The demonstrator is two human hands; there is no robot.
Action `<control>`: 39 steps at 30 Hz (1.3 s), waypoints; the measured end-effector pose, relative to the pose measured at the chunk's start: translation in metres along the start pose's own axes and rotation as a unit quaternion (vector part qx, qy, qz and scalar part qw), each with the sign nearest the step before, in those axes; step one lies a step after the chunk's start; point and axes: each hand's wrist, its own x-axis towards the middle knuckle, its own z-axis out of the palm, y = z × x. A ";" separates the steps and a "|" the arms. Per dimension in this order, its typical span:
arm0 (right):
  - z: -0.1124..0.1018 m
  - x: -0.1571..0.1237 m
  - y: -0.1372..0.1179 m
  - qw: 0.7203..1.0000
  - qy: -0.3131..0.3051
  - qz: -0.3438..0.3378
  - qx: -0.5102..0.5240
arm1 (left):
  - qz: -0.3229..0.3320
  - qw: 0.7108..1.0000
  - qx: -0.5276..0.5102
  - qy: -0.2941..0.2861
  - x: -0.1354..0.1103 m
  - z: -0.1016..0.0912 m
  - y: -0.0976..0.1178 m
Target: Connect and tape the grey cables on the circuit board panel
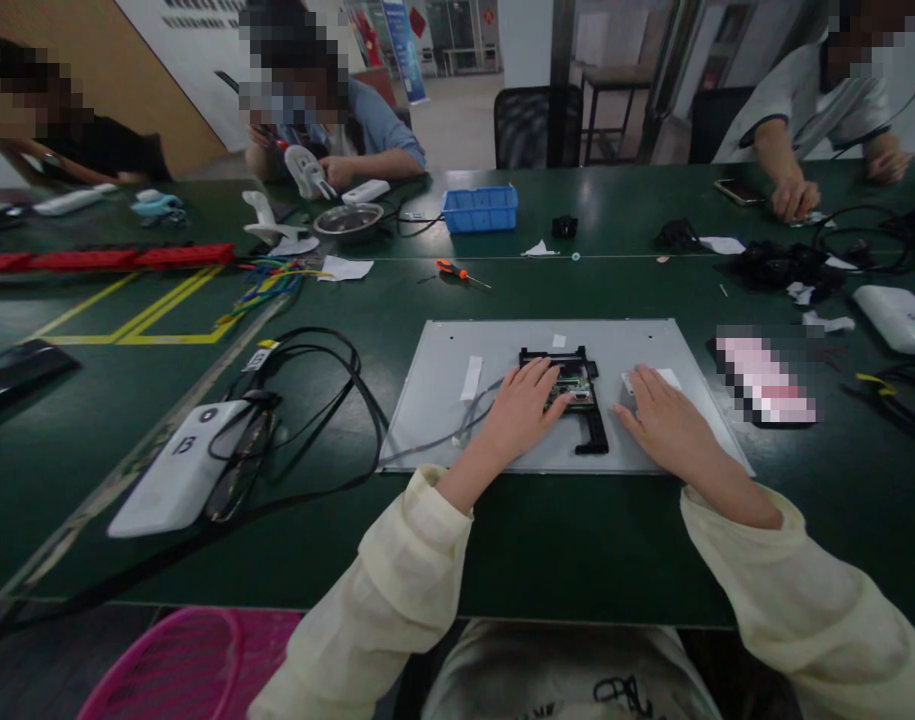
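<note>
1. A grey panel point(442, 400) lies flat on the green table point(577, 550) straight ahead of the person. Its long axis runs from 9 to 3 o'clock, and its near edge is square to the body.
2. A small circuit board point(577, 383) sits at the panel's centre inside a black bracket point(596, 430). The bracket's crossbar is at the 12 o'clock end, and its long stem runs down toward 6 o'clock.
3. The left hand point(521, 410) comes in from 7 o'clock. It lies loose and spread with the palm down, grasping nothing, and its fingertips rest on the board's left edge.
4. The right hand point(663, 420) comes in from 5 o'clock. It is also flat and unclenched on the panel, just right of the bracket stem. Its fingertips touch a white label point(663, 377).
5. A thin grey cable point(457, 430) trails from the board toward 8 o'clock, passing a strip of white tape point(471, 378).
6. At 12 o'clock beyond the panel lies a screwdriver point(457, 271). Its orange handle is at 10 o'clock and its tip points about 4 o'clock. A blue basket point(479, 208) stands farther out.
7. At 9 o'clock a white box point(179, 465) lies under loops of black cable point(337, 380).
8. A pink basket point(172, 670) sits below the table edge at 7 o'clock.
</note>
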 end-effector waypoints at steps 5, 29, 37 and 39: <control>-0.008 0.006 -0.005 1.000 0.022 -0.011 0.019 | -0.006 1.000 -0.002 0.003 0.000 0.000 0.000; -0.024 0.007 -0.041 0.976 -0.077 -0.171 0.108 | -0.236 0.961 0.137 0.049 -0.006 -0.004 -0.015; -0.023 0.008 -0.040 0.976 -0.074 -0.172 0.115 | -0.253 0.955 0.151 0.013 -0.005 -0.006 -0.025; -0.023 0.008 -0.040 0.976 -0.074 -0.170 0.115 | -0.247 0.957 0.149 0.020 -0.005 -0.005 -0.026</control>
